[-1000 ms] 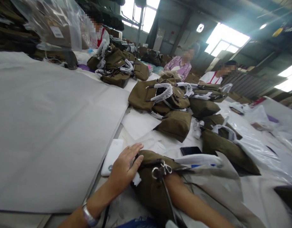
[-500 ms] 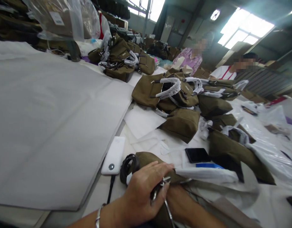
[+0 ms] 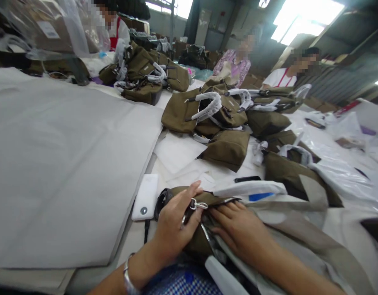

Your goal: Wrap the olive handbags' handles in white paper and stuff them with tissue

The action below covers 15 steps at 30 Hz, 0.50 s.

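An olive bag (image 3: 195, 246) with its zip open lies at the table's front edge, its grey lining (image 3: 278, 217) spread to the right. My left hand (image 3: 176, 217), with a silver bangle at the wrist, is closed round a dark strap end with a silver metal clasp (image 3: 199, 205) at the bag's left part. Right of it, my right hand (image 3: 238, 225) lies over the bag's opening, fingers bent at the zip edge and fingertips partly hidden. A white-wrapped handle (image 3: 250, 188) extends behind my right hand. A coiled dark strap (image 3: 163, 201) sits beside my left hand.
A white power bank (image 3: 145, 196) with a black cable lies left of the bag. Large pale sheets (image 3: 69, 164) cover the left side. Behind are several olive bags (image 3: 227, 149), a phone (image 3: 247, 179) and plastic wrap (image 3: 345, 172). People (image 3: 233, 67) stand across the table.
My right hand has come up out of the bag, where it was hidden, and now rests at its opening. The lining is spread wider. The view has shifted slightly, and another person shows at upper left.
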{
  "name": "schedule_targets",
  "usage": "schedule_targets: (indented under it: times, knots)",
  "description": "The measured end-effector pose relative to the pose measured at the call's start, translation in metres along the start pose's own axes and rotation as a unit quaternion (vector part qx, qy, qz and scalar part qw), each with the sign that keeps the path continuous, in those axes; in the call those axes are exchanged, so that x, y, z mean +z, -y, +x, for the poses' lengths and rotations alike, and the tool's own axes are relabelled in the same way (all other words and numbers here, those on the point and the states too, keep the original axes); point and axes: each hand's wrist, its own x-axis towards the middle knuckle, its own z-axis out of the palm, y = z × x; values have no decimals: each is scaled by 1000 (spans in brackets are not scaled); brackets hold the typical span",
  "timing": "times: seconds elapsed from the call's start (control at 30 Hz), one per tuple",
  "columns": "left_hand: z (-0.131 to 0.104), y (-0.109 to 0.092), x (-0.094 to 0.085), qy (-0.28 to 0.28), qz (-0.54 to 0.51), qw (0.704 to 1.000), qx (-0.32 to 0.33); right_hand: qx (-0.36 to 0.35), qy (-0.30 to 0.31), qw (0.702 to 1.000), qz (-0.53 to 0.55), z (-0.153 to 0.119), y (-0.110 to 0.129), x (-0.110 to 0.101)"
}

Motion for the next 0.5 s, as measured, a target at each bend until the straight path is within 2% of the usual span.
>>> schedule_targets:
  times: [0.1,0.2,0.33,0.4,0.5]
  knots:
    - [2,1,-2,24,1,998,-51,85,32,995,-37,-26,-7,-11]
    - [7,0,0,40,-6,997,-67,124,82,989,-22,-26,-11,1]
    - [7,-4,10,46,-17,996,-74,113,95,988,43,5,-14,29]
    - [4,-4,16,53,-28,995,-85,114,76,988,75,25,-13,40]
    - [3,0,23,31,-22,994,-104,114,30,986,119,53,-12,53]
